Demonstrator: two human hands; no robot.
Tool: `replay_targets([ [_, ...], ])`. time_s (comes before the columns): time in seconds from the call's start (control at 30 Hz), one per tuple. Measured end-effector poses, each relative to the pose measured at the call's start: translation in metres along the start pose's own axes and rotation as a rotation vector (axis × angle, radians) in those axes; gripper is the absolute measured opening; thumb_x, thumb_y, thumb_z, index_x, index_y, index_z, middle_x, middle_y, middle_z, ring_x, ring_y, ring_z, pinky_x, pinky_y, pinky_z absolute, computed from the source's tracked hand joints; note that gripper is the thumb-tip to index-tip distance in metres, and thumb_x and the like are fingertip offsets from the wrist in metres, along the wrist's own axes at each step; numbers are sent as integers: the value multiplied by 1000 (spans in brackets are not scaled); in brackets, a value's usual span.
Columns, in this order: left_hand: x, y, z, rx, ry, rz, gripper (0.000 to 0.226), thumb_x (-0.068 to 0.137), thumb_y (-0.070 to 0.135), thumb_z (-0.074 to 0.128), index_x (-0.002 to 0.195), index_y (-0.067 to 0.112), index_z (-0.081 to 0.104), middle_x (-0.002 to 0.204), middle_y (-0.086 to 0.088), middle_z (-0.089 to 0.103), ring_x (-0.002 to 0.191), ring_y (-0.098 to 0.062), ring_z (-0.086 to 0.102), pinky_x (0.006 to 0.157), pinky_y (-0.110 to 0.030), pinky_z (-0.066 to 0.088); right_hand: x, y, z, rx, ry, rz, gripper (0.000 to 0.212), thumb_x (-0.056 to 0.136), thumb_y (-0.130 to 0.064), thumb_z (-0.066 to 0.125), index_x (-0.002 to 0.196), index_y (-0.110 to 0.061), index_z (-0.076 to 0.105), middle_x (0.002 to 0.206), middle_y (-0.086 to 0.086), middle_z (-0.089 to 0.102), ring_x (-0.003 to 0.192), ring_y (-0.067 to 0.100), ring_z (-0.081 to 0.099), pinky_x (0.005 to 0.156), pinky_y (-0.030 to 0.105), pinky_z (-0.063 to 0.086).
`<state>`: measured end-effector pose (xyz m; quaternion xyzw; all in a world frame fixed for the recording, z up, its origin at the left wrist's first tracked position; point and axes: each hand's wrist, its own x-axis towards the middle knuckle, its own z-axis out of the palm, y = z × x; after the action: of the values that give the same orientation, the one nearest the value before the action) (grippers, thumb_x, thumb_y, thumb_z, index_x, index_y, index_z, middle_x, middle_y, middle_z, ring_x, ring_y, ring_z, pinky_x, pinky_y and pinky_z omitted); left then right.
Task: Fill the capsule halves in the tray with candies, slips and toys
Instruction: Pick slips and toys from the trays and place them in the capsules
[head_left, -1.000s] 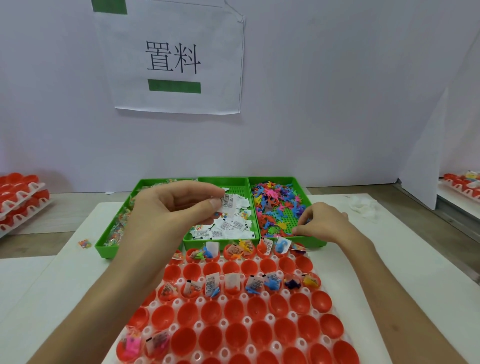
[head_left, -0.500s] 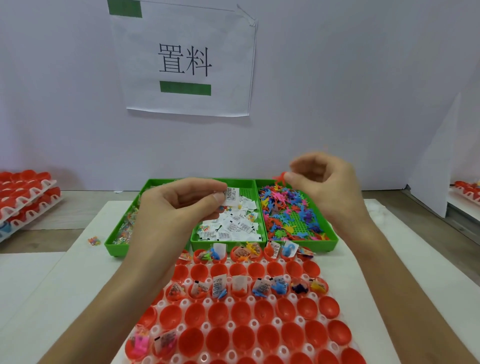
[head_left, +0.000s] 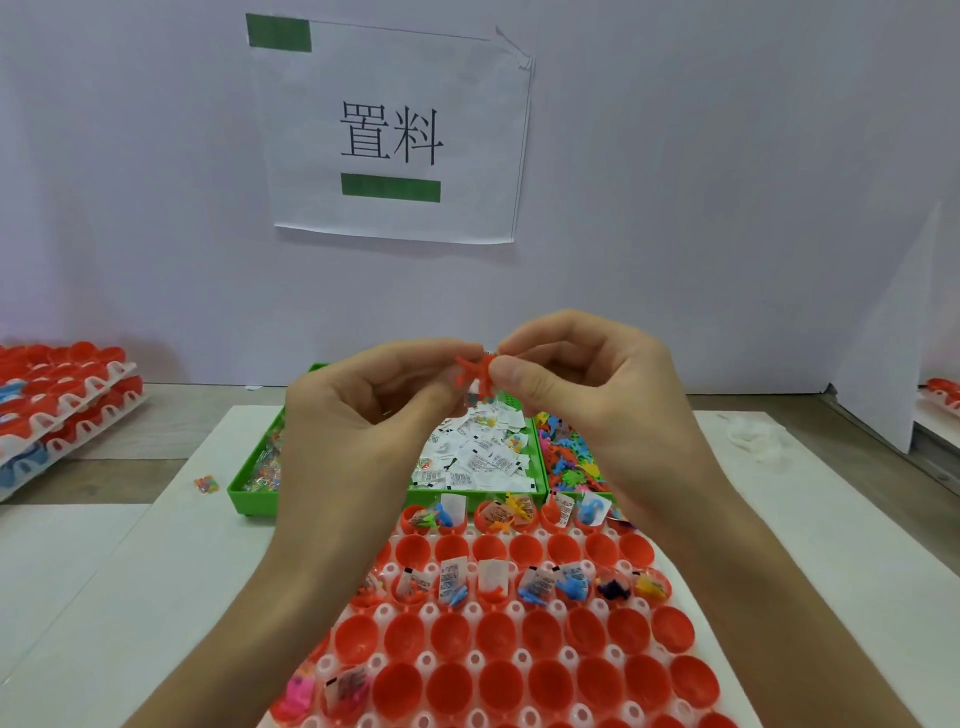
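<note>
My right hand (head_left: 587, 395) pinches an orange toy (head_left: 474, 375) between thumb and forefinger, up over the green bins (head_left: 254, 501), beyond the tray (head_left: 475, 659). My left hand (head_left: 363, 415) curls at the toy's other side; whether it grips anything, I cannot tell.

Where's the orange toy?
Head view, centre: the orange toy is pinched by the right hand, beside the left hand, above the green slip bin.

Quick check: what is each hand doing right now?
Left hand: curled beside the toy; grip cannot be told.
Right hand: pinches the toy.
</note>
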<state>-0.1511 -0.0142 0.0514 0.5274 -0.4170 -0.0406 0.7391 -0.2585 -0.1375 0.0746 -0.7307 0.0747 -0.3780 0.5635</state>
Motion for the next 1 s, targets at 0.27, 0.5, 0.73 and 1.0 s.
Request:
replay_targets([
  [0.27, 3, 1, -4, -28, -91, -39, 12, 86, 23, 72, 94, 25, 81, 90, 1, 80, 86, -16, 76, 76, -20, 58, 0, 3, -4, -52, 39, 13, 24, 66, -35, 80, 86, -24, 73, 80, -1, 75, 76, 16, 73, 69, 21, 57],
  [0.5, 1, -4, -3, -16, -22, -8, 24, 89, 3, 71, 99, 24, 77, 84, 2, 79, 81, -16, 77, 75, -20, 58, 0, 6, 2, -49, -7, 79, 28, 72, -39, 75, 92, -20, 75, 82, -3, 76, 77, 13, 74, 74, 24, 59],
  [0.73, -2, -3, -4, 161, 45, 185, 27, 90, 5, 72, 111, 21, 74, 89, 4, 78, 85, -14, 76, 80, -26, 59, -2, 6, 9, 121, -22, 129, 30, 70, -33, 76, 95, -18, 74, 91, 0, 78, 88, 17, 74, 78, 27, 58],
  [1.0, 3, 7, -11, 153, -62, 128, 24, 84, -1, 76, 104, 13, 74, 89, -3, 78, 82, -15, 76, 78, -32, 62, -8, -1, 11, -26, 64, -5, 6, 84, -17, 79, 88, -18, 75, 86, 3, 77, 83, 21, 75, 71, 26, 58],
])
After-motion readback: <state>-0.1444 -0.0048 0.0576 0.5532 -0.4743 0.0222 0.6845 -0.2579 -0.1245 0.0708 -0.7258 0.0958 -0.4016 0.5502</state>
